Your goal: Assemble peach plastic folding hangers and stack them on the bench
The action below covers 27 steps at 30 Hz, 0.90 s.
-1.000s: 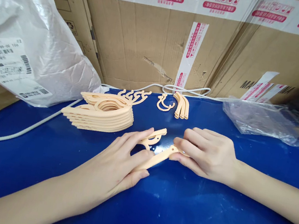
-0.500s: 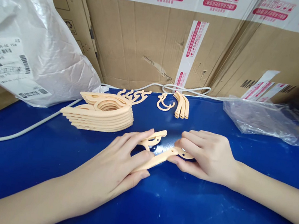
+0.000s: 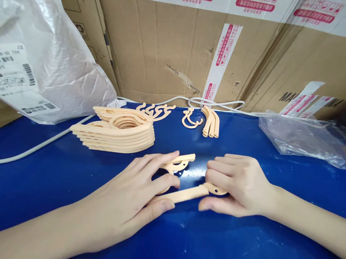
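A cream plastic folding hanger [image 3: 191, 193] lies low over the blue table between my two hands. My left hand [image 3: 138, 185] is closed around its left part, the thumb on the near arm and the fingers over the far arm. A curved piece with small holes shows beyond those fingers. My right hand [image 3: 238, 186] grips the hanger's right end, where a rounded tab with a hole peeks out under the curled fingers. The palms hide part of the hanger. Left of it stands a neat stack of similar folded hangers [image 3: 119, 136].
Several loose hooks [image 3: 158, 112] and a few curved hanger arms [image 3: 211, 122] lie at the table's back. Behind them are cardboard boxes [image 3: 160, 44] and a white cable [image 3: 26, 145]. A large plastic bag [image 3: 57, 50] leans at left; clear film [image 3: 303, 137] lies at right.
The near arm of the hanger has turned slightly and its right end sits lower and further right. My right hand has shifted down a little with it, its thumb lower.
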{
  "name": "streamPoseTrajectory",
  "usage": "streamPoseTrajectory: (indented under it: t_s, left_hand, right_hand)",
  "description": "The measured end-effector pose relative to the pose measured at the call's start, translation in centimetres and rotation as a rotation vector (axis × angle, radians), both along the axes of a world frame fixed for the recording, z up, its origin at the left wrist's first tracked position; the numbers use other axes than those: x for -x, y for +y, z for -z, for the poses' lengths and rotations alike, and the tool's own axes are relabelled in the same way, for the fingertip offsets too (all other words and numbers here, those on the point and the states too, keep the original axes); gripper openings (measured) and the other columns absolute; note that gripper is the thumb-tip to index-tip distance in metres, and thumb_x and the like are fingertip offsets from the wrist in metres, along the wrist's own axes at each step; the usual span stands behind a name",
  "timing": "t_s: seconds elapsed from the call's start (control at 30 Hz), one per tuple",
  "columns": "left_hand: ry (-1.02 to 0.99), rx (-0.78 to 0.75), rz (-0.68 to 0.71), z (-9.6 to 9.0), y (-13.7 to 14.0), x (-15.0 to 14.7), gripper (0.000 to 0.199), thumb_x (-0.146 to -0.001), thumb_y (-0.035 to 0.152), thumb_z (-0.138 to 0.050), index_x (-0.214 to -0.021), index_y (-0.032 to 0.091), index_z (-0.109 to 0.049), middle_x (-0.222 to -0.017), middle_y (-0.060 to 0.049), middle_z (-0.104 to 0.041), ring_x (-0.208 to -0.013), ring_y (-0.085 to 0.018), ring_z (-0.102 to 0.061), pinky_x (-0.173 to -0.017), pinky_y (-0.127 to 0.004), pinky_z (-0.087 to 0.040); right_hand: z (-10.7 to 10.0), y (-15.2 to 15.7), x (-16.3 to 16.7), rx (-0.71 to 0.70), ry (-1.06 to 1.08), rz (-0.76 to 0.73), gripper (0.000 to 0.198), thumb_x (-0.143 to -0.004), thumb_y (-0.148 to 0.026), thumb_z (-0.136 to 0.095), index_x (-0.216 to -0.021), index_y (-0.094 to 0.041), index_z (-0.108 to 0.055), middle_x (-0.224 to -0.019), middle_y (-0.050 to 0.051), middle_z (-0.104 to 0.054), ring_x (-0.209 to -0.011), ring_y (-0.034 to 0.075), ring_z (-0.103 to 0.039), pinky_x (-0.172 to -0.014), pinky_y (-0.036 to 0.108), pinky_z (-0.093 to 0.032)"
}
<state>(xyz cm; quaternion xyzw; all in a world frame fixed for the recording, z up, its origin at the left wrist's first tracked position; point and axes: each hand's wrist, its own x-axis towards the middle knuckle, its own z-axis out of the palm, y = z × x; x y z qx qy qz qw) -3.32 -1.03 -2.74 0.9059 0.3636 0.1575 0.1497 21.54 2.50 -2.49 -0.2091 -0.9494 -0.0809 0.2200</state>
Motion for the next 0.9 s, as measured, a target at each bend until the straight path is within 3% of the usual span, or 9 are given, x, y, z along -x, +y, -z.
streamPoseTrajectory:
  t_s: [0.1,0.2,0.3,0.4,0.53,0.6,0.77,0.9]
  left_hand:
    - [-0.043,0.045,-0.027,-0.2,0.0,0.0,0.026,-0.098,0.029,-0.035,-0.111,0.026,-0.057,-0.148,-0.002,-0.035,-0.135,-0.027,-0.031,-0.109,-0.049,-0.034]
    - [-0.094,0.079,-0.069,-0.2,0.0,-0.1,0.026,-0.096,0.024,-0.036,-0.112,0.028,-0.055,-0.148,-0.002,-0.034,-0.134,-0.026,-0.034,-0.107,-0.047,-0.038]
    - [-0.197,0.192,-0.115,0.0,0.1,-0.2,0.023,-0.094,0.026,-0.040,-0.111,0.029,-0.056,-0.146,-0.001,-0.035,-0.131,-0.025,-0.041,-0.087,-0.033,-0.056]
    - [-0.254,0.261,-0.154,0.0,0.2,-0.2,0.021,-0.094,0.030,-0.042,-0.109,0.030,-0.057,-0.143,-0.001,-0.038,-0.127,-0.023,-0.046,-0.071,-0.022,-0.059]
    - [-0.219,0.179,-0.153,0.0,0.2,0.0,0.021,-0.094,0.028,-0.046,-0.112,0.028,-0.056,-0.138,-0.002,-0.044,-0.126,-0.021,-0.048,-0.081,-0.024,-0.057]
    - [-0.215,0.139,-0.153,-0.1,0.3,0.0,0.018,-0.094,0.028,-0.046,-0.109,0.027,-0.056,-0.137,-0.003,-0.047,-0.124,-0.020,-0.049,-0.082,-0.024,-0.057]
    - [-0.212,0.058,-0.194,-0.1,0.5,-0.1,0.014,-0.091,0.028,-0.050,-0.103,0.028,-0.057,-0.132,0.000,-0.052,-0.125,-0.020,-0.049,-0.090,-0.028,-0.054]
    - [-0.176,0.028,-0.218,0.1,0.5,0.0,0.014,-0.088,0.031,-0.055,-0.102,0.031,-0.057,-0.134,0.004,-0.050,-0.116,-0.017,-0.057,-0.083,-0.024,-0.056]
  right_hand:
    - [-0.2,-0.4,0.2,0.100,0.032,-0.115,0.054,-0.096,-0.055,-0.030,-0.057,-0.019,-0.043,-0.054,-0.004,-0.039,-0.050,0.012,-0.032,-0.051,0.028,-0.022]
    - [-0.4,-0.9,0.5,0.227,0.052,-0.148,0.051,-0.093,-0.053,-0.040,-0.056,-0.019,-0.041,-0.054,-0.004,-0.037,-0.053,0.012,-0.030,-0.055,0.030,-0.022]
    - [-0.8,-1.1,0.7,0.351,0.029,-0.138,0.042,-0.091,-0.049,-0.048,-0.063,-0.018,-0.048,-0.063,-0.002,-0.046,-0.064,0.013,-0.038,-0.066,0.031,-0.031]
    - [-1.1,-1.2,0.7,0.414,-0.047,-0.128,0.026,-0.094,-0.035,-0.047,-0.077,-0.017,-0.055,-0.092,0.004,-0.057,-0.088,0.016,-0.048,-0.089,0.037,-0.032]
    - [-1.3,-1.6,0.9,0.350,-0.138,-0.045,0.020,-0.096,-0.022,-0.039,-0.088,-0.016,-0.056,-0.127,0.012,-0.048,-0.123,0.023,-0.036,-0.103,0.043,-0.025]
    - [-1.2,-1.8,1.0,0.301,-0.151,0.026,0.021,-0.096,-0.023,-0.039,-0.088,-0.015,-0.056,-0.130,0.014,-0.045,-0.126,0.026,-0.033,-0.103,0.044,-0.027]
    - [-1.1,-2.0,1.0,0.016,-0.224,0.082,0.023,-0.096,-0.032,-0.042,-0.086,-0.019,-0.057,-0.108,0.011,-0.057,-0.092,0.024,-0.048,-0.079,0.039,-0.039]
    - [-1.2,-2.8,1.2,-0.106,-0.296,0.134,0.016,-0.091,-0.033,-0.053,-0.081,-0.021,-0.056,-0.089,0.006,-0.057,-0.074,0.021,-0.049,-0.060,0.033,-0.037]
